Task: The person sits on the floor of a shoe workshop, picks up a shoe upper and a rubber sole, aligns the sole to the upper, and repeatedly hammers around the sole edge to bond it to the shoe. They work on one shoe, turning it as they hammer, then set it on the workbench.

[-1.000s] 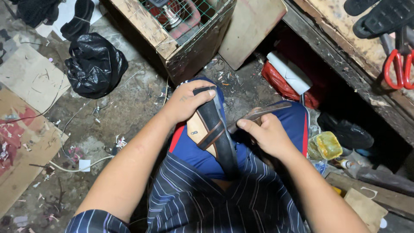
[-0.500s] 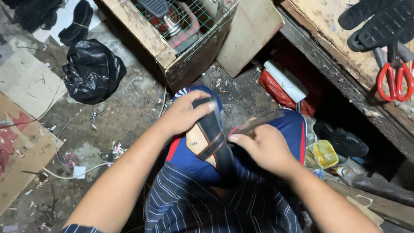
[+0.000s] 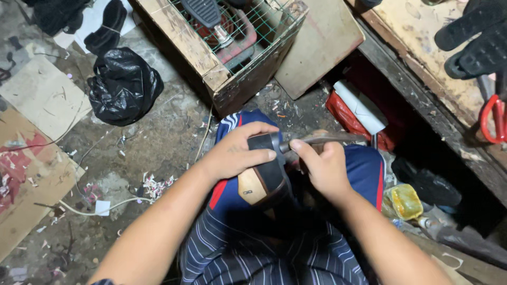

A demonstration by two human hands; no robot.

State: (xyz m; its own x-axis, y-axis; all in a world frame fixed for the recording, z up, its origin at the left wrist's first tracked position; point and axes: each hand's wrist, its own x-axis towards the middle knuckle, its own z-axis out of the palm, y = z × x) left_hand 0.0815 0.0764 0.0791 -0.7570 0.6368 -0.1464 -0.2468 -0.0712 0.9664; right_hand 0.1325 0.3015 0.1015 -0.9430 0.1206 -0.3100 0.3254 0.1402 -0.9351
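A black shoe sole with a tan patch (image 3: 262, 182) rests on my lap, over blue shorts. My left hand (image 3: 235, 153) grips its far end, fingers curled over the top. My right hand (image 3: 323, 168) holds a long flat metal tool (image 3: 322, 140) whose tip meets the sole's upper edge beside my left fingertips. The lower part of the sole disappears into shadow between my knees.
A wooden crate with wire mesh (image 3: 227, 47) stands straight ahead. A black plastic bag (image 3: 122, 84) and cardboard sheets (image 3: 42, 97) lie left on the littered floor. On the right are a workbench edge (image 3: 422, 89), red-handled scissors (image 3: 494, 119), black soles (image 3: 475, 37) and a red bag (image 3: 364, 119).
My left hand has slid further over the sole's far end, and the tool now lies flatter, with its tip against the top edge. The view has shifted slightly closer.
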